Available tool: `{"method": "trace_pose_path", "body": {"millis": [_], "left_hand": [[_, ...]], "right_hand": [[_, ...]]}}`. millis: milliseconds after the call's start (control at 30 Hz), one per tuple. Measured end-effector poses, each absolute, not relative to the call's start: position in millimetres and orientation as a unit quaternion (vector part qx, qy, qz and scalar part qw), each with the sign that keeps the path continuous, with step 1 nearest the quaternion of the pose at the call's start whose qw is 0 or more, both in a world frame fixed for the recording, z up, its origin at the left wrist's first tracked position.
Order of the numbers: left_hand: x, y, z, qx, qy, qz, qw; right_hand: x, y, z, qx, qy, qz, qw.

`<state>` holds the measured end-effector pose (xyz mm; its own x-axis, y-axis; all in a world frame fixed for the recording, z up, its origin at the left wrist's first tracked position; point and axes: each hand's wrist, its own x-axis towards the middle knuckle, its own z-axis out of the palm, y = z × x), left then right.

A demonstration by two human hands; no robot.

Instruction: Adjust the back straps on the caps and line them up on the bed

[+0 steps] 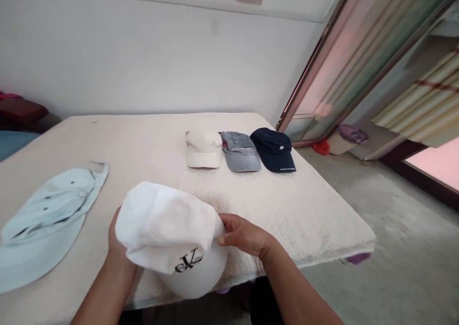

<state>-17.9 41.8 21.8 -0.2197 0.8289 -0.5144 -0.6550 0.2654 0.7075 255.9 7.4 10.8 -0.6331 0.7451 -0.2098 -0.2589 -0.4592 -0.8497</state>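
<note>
A white cap (172,224) with dark lettering on its front is between my two hands at the table's near edge, its brim toward the lower right. My right hand (244,234) pinches the side of the brim, thumb on top. Around the cap's left side curls my left hand (120,243), its fingers mostly hidden behind the crown. To the left, a pale blue cap (53,215) lies on the cloth. Farther back sit a beige cap (203,149), a grey cap (241,151) and a navy cap (273,149) side by side, brims toward me.
A cream cloth covers the table (143,143), which meets a white wall (150,52). Dark red and blue items stand at the far left. On the right are a glass door, a striped curtain (423,100) and a bin (340,140) on the floor.
</note>
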Motion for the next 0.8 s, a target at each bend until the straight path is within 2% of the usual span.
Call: {"method": "trace_pose_path", "body": {"millis": [100, 200, 300, 467, 533, 667, 800], "left_hand": [[3, 42, 22, 0.058, 0.498, 0.583, 0.640], [35, 37, 19, 0.116, 0.449, 0.534, 0.707], [65, 31, 11, 0.158, 0.397, 0.488, 0.761], [87, 25, -3, 0.180, 0.408, 0.380, 0.810], [89, 25, -6, 0.189, 0.427, 0.379, 0.799], [90, 26, -9, 0.183, 0.453, 0.394, 0.779], [89, 27, -8, 0.172, 0.469, 0.408, 0.764]], "right_hand": [[273, 4, 6, -0.333, -0.404, 0.776, 0.351], [303, 0, 4, -0.369, -0.354, 0.733, 0.448], [345, -6, 6, -0.414, -0.315, 0.655, 0.548], [423, -23, -1, -0.517, -0.280, 0.512, 0.625], [448, -28, -10, -0.566, -0.269, 0.458, 0.630], [480, -33, -33, -0.720, -0.263, 0.282, 0.577], [489, -29, -42, -0.772, -0.229, 0.140, 0.576]]}}
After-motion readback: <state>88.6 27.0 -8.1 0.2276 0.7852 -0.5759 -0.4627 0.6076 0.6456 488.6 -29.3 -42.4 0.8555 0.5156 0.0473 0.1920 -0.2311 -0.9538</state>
